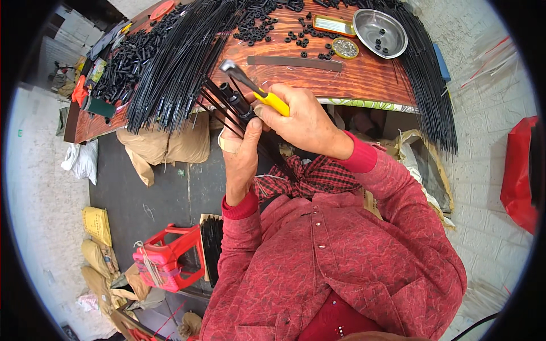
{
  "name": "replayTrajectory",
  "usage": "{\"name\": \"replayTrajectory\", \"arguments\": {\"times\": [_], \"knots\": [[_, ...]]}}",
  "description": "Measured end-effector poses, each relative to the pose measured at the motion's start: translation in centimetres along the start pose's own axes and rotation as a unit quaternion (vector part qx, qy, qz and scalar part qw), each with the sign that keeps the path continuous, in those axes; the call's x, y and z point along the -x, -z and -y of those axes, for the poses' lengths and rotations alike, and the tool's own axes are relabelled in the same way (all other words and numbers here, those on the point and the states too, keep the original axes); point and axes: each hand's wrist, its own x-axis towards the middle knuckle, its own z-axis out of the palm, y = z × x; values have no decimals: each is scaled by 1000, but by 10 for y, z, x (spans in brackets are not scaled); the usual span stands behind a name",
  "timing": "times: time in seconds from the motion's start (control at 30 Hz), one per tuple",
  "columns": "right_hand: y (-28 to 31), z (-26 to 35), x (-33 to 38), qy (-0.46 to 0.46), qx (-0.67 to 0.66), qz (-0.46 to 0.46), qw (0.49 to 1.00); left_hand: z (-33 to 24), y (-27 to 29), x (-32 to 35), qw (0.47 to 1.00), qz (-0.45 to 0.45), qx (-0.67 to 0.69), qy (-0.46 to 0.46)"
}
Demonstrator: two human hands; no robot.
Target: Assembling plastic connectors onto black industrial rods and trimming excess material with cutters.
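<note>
In my right hand [304, 116] is a hammer [276, 103] with a yellow and black handle, its fingers wrapped round the grip. The metal head points up and left over the table edge. My left hand [242, 150] is closed round a bundle of thin black rods [213, 94] with a thick black tubular fitting [238, 105] among them. The bundle is tilted, and its lower part runs down towards my lap. The hammer and right hand are close beside the fitting; whether they touch it I cannot tell. A white wrap shows at the base of my left thumb.
On the wooden table [369, 79] lie a flat dark strip [294, 63], heaps of black rods [176, 62] and black plastic parts [125, 74]. A metal bowl [398, 42], a round tin of small metal bits [345, 48] and a rectangular tin [334, 25] stand farther back. A red stool [170, 256] stands lower left.
</note>
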Motion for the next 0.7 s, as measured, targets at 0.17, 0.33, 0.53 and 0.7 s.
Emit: {"name": "replayTrajectory", "arguments": {"times": [0.17, 0.33, 0.53, 0.7], "knots": [[3, 4, 0, -49, -31, 49, 997, -2, 3, -1, 999, 13, 41, 13], [12, 5, 0, -155, -301, 141, 930, -1, 3, -2, 997, 25, 66, 8], [12, 5, 1, -168, -331, 151, 916, -2, 4, -3, 997, 25, 76, 2], [14, 3, 0, -160, -320, 155, 921, 0, 6, -3, 996, 28, 79, 4]]}}
